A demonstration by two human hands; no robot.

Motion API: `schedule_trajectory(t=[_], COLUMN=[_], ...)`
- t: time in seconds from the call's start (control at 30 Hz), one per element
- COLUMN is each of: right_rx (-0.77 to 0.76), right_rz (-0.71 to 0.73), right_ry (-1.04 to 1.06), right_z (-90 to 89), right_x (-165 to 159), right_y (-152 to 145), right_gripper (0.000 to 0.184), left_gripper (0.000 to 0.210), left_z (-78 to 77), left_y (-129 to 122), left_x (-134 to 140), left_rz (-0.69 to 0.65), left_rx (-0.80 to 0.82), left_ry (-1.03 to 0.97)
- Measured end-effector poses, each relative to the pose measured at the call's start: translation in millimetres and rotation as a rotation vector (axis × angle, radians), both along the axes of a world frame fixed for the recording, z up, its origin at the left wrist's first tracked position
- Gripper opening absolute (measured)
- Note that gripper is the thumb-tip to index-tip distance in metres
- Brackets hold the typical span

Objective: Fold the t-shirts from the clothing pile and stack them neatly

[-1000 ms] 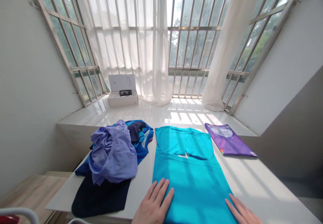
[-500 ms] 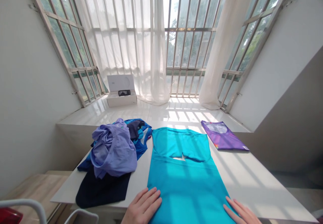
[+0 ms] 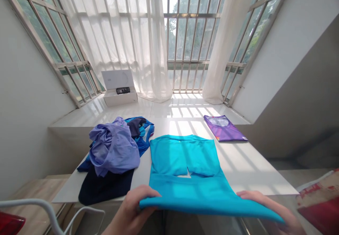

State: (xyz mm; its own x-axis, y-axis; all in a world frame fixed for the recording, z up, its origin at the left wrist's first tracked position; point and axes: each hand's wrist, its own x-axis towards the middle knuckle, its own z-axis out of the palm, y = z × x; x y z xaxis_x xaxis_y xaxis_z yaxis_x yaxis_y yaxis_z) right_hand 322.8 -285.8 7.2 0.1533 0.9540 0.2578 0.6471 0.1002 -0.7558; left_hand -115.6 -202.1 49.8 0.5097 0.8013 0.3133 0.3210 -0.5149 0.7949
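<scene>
A turquoise garment [image 3: 185, 157] lies spread on the white table, its far part flat with a small gap near the middle. Its near edge is lifted off the tabletop between my two hands. On the left, my left hand [image 3: 137, 206] pinches that edge, thumb below and fingers on top. At the other end my right hand [image 3: 270, 206] grips the edge, the fingers partly covered by the cloth. Left of the garment is a heap with a lavender garment [image 3: 116, 150] on top, a black cloth [image 3: 106, 189] below and a blue garment [image 3: 145, 139] behind.
A folded purple garment [image 3: 226, 129] lies at the table's [image 3: 254, 171] far right. On the sill stands an opened white box [image 3: 120, 95] with a dark device on it. A white metal frame [image 3: 39, 203] rises at lower left, and a red-and-beige bag [image 3: 320, 203] is at right.
Both hands, flat on the turquoise garment's sides before, now hold its near edge, which has been raised. The view has shifted, bringing the bag at right into sight.
</scene>
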Motion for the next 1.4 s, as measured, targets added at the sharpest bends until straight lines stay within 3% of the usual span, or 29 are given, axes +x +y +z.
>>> schedule_trajectory(t=[0.1, 0.2, 0.3, 0.37, 0.47, 0.57, 0.7, 0.93, 1.13, 1.4], right_rx=[-0.019, -0.051, -0.123, -0.127, -0.114, -0.095, -0.106, -0.166, -0.181, -0.191], right_rz=[0.006, 0.002, 0.139, 0.136, 0.062, -0.021, -0.093, -0.179, -0.074, -0.09], right_ry=[0.121, 0.168, 0.177, 0.019, -0.103, -0.152, -0.202, -0.299, -0.31, -0.247], right_z=[33.5, 47.8, 39.6, 25.7, 2.1, -16.2, -26.9, -28.1, -28.8, -30.2], right_x=[-1.0, -4.3, -7.6, -9.5, -11.9, -12.0, -10.4, -16.3, -11.2, -8.8], right_y=[41.7, 102.6, 167.4, 203.1, 236.3, 247.6, 249.0, 251.4, 250.2, 251.4], right_gripper=[0.051, 0.049, 0.051, 0.051, 0.051, 0.052, 0.049, 0.048, 0.038, 0.041], left_gripper=[0.035, 0.041, 0.041, 0.036, 0.033, 0.027, 0.025, 0.027, 0.023, 0.015], left_z=[21.6, 28.6, 17.5, 2.9, -21.1, -39.2, -49.4, -53.4, -55.2, -46.4], left_y=[34.8, 90.5, 149.1, 178.6, 202.5, 209.1, 209.9, 208.5, 208.3, 202.0], left_x=[14.3, 29.4, 42.6, 49.5, 54.5, 52.1, 43.8, 39.2, 38.5, 43.6], left_rz=[0.076, 0.061, 0.091, 0.177, 0.331, 0.352, 0.346, 0.44, 0.457, 0.52], left_rx=[-0.079, -0.194, -0.305, -0.269, -0.169, -0.117, -0.053, 0.003, -0.008, -0.029], left_ry=[-0.039, -0.068, -0.028, 0.098, 0.267, 0.29, 0.337, 0.443, 0.491, 0.621])
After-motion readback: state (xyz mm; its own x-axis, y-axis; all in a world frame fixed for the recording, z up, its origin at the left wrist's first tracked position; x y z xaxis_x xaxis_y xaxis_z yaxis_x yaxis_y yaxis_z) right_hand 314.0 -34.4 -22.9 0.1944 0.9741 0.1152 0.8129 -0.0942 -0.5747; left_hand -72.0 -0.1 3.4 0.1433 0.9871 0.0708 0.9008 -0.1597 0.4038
